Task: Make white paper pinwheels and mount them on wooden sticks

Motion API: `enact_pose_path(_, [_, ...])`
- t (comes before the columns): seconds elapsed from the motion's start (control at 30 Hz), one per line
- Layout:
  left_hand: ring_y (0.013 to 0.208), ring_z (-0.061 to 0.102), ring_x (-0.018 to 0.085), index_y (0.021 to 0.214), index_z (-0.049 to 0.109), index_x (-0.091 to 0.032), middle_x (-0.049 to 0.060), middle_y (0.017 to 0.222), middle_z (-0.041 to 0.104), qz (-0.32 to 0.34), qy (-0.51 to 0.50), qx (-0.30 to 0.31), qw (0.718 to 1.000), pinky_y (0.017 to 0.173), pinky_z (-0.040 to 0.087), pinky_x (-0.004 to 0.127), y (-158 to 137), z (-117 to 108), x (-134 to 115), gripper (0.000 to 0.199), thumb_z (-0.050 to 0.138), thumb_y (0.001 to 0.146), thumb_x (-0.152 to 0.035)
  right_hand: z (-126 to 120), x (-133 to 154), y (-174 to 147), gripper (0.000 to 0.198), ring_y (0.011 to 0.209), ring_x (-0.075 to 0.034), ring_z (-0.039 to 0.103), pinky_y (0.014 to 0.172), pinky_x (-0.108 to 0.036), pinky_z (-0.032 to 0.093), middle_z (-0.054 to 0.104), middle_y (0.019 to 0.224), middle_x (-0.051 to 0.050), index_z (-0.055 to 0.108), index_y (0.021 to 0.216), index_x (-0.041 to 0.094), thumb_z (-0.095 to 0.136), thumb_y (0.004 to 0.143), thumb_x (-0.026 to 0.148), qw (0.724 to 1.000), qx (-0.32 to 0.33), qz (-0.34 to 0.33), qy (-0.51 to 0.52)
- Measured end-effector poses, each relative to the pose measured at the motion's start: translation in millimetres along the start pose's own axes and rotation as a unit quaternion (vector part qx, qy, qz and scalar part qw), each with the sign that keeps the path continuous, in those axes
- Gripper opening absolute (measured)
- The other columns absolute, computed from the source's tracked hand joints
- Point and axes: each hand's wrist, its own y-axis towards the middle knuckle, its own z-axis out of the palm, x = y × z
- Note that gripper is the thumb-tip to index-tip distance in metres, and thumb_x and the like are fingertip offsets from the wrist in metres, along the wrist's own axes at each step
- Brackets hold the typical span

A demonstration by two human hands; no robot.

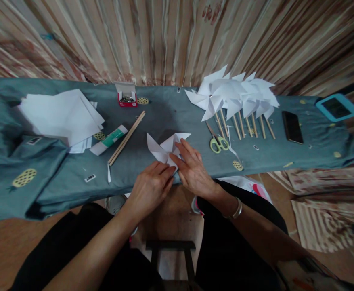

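Note:
A white paper pinwheel point(158, 150) without a stick lies near the table's front edge, its pointed blades partly folded in. My left hand point(152, 184) is closed at its near side, with thumb and fingertips pinching the lower paper. My right hand point(195, 169) bends over the pinwheel's right side, fingers holding the paper down near its middle. Both hands hide the near part of the pinwheel. To the left lie wooden sticks point(127, 136) and a green and white glue tube point(109, 140). Green-handled scissors point(218, 143) lie to the right.
White paper sheets point(58, 115) are stacked at left. A red box point(127, 100) of small metal pieces stands open at the back. Several finished pinwheels point(234, 93) on sticks overlap at back right, beside a dark phone point(292, 127) and a blue-framed device point(337, 108). A curtain point(152, 40) hangs behind.

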Motion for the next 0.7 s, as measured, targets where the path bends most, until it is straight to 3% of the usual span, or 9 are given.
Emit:
enact_pose_path(0.17, [0.087, 0.062, 0.022, 0.108, 0.063, -0.012, 0.008, 0.094, 0.067, 0.008, 0.013, -0.007, 1.000, 0.077, 0.056, 0.035, -1.0, 0.5, -1.2, 0.021, 0.057, 0.088, -0.013, -9.9, -6.6, -7.9, 0.050, 0.148, -0.028, 0.021, 0.111, -0.053, 0.033, 0.039, 0.151, -0.018, 0.046, 0.137, 0.015, 0.039, 0.087, 0.008, 0.999, -0.033, -0.017, 0.014])
enact_pose_path(0.43, [0.089, 0.063, 0.023, 0.109, 0.063, -0.011, 0.010, 0.098, 0.068, 0.030, 0.002, -0.033, 0.999, 0.079, 0.057, 0.038, 0.4, 4.1, -1.6, 0.022, 0.051, 0.090, -0.012, -13.6, -7.0, -11.2, 0.050, 0.145, -0.026, 0.030, 0.111, -0.053, 0.036, 0.047, 0.147, -0.012, 0.048, 0.137, 0.021, 0.039, 0.089, 0.010, 0.997, -0.040, -0.006, 0.058])
enact_pose_path(0.6, [0.091, 0.063, 0.025, 0.109, 0.064, -0.007, 0.012, 0.098, 0.068, 0.034, -0.004, -0.023, 0.999, 0.080, 0.058, 0.039, 1.1, 5.0, -2.6, 0.023, 0.053, 0.088, -0.010, -17.0, -5.8, -11.3, 0.040, 0.133, -0.025, 0.048, 0.108, -0.046, 0.042, 0.060, 0.134, -0.013, 0.056, 0.129, 0.015, 0.041, 0.093, 0.014, 0.997, -0.051, -0.017, 0.062])
enact_pose_path(0.7, [0.089, 0.063, 0.025, 0.108, 0.064, -0.007, 0.012, 0.096, 0.068, 0.032, -0.003, -0.024, 0.999, 0.079, 0.058, 0.040, 1.7, 5.8, -2.6, 0.023, 0.053, 0.088, -0.009, -15.1, -6.4, -12.6, 0.036, 0.135, -0.025, 0.046, 0.106, -0.047, 0.042, 0.059, 0.135, -0.012, 0.060, 0.124, 0.017, 0.043, 0.093, 0.015, 0.997, -0.054, -0.026, 0.041])
